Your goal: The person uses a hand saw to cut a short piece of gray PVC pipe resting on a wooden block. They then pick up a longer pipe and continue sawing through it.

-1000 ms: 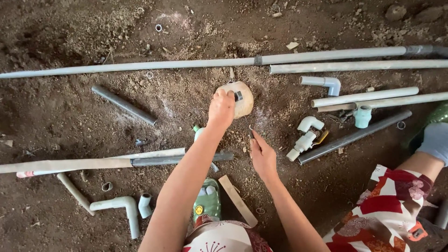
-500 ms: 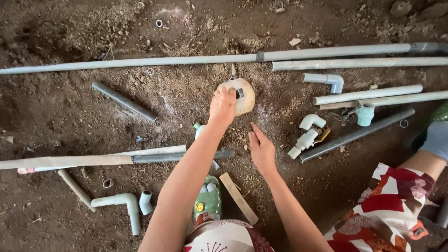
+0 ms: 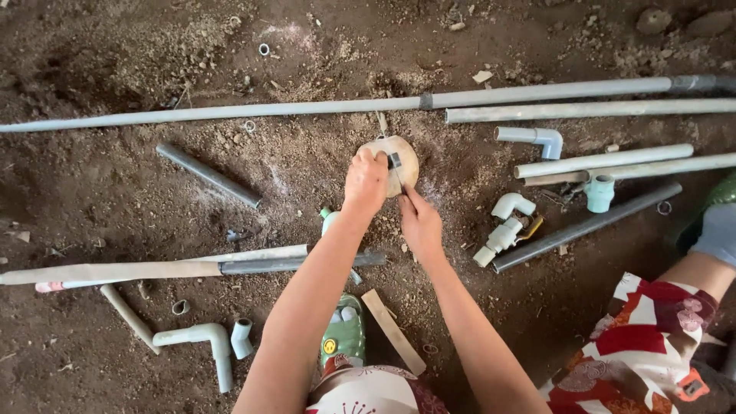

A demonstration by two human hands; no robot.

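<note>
The left hand (image 3: 366, 181) is curled down over a round tan cap (image 3: 392, 162) that lies on the dirt floor (image 3: 115, 184), just below the long pipe (image 3: 307, 107). Its fingers are bent and closed on a small dark piece (image 3: 395, 160) pressed against the cap's top. The right hand (image 3: 419, 222) is set just beside it, lower right — its fingers are drawn together with the forefinger stretched to the cap's rim; whether anything is pinched there cannot be told.

Around the cap, pipes are scattered. A second long pipe (image 3: 590, 110) is laid under the first at the right. Further right, an elbow (image 3: 533, 139) is seen, then two pale pipes (image 3: 606, 161) side by side, a green fitting (image 3: 599, 192) and a dark pipe (image 3: 586, 228) running aslant. A white joint (image 3: 506, 226) lies near the right hand, clear of it. To the left, a short dark pipe (image 3: 208, 175) is laid well apart from the hands. Under the left forearm a pale pipe joined to a dark one (image 3: 192, 268) is crossed, and a small bottle (image 3: 329, 221) is half hidden beside the wrist. Lower left, a bent pipe (image 3: 201, 341) and a small fitting (image 3: 241, 338) are found. A green sandal (image 3: 343, 336) and a wooden strip (image 3: 392, 331) lie between the arms — nothing stands between the hands and the cap.
</note>
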